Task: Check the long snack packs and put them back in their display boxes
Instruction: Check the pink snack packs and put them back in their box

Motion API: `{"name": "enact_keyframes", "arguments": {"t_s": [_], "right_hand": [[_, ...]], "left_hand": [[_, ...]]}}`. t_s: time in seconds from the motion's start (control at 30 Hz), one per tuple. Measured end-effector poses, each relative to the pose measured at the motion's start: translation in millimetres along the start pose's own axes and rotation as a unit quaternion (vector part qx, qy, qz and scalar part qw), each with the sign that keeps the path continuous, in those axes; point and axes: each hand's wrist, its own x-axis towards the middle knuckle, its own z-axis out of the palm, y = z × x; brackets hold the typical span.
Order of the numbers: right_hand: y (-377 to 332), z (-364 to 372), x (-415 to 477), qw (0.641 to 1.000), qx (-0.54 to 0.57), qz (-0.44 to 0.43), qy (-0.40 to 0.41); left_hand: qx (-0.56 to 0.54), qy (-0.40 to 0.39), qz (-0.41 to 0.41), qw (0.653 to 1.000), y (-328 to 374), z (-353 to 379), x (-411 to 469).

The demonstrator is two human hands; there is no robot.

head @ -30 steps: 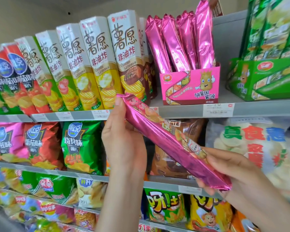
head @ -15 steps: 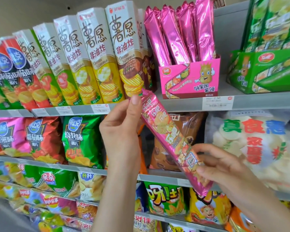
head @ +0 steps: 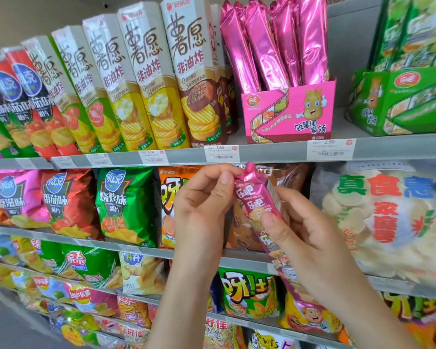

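I hold one long pink foil snack pack (head: 255, 195) nearly upright in front of the second shelf, its printed side facing me. My left hand (head: 202, 205) pinches its crimped top end. My right hand (head: 305, 238) grips its middle, thumb on the front, and hides its lower part. On the top shelf above stands the pink display box (head: 290, 114) with several more pink packs (head: 264, 44) upright in it. A green display box (head: 398, 102) with long green packs (head: 413, 31) stands to its right.
Tall chip cartons (head: 146, 81) fill the top shelf left of the pink box. Chip bags (head: 121, 205) line the shelves below, and a large clear rice-cracker bag (head: 378, 220) sits at the right. Price tags (head: 330, 149) run along the shelf edge (head: 269, 152).
The pack has swung from a long diagonal to nearly upright. My left hand moved to pinch its top end, and my right hand slid up from the bottom end to its middle.
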Motion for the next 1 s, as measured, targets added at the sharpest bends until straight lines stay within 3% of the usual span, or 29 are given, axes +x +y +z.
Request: {"name": "enact_keyframes", "arguments": {"t_s": [0.23, 0.33, 0.57, 0.83, 0.9, 1.0], "right_hand": [[-4.8, -0.6, -2.6, 0.990, -0.133, -0.026, 0.032], [-5.5, -2.3, -4.5, 0.980, -0.193, -0.031, 0.034], [-12.0, -3.0, -5.5, 0.942, -0.315, -0.094, 0.067], [-11.1, 11.0, -4.8, 0.906, -0.343, -0.139, 0.204], [-11.9, 13.9, -4.5, 0.908, -0.342, -0.142, 0.198], [-11.4, 13.5, -5.6, 0.928, -0.325, -0.133, 0.126]], "left_hand": [[0.197, -0.048, 0.086, 0.975, 10.9, -12.8, 2.8], [0.155, -0.067, 0.080, 0.982, 11.3, -17.1, 5.0], [-0.035, -0.079, -0.041, 0.995, 6.9, -10.6, 0.7], [0.119, -0.029, 0.047, 0.991, 1.7, -6.0, -4.2], [0.119, -0.005, 0.051, 0.992, 1.3, -2.5, -6.2], [0.072, 0.071, 0.031, 0.994, 3.9, -1.8, -1.9]]}}
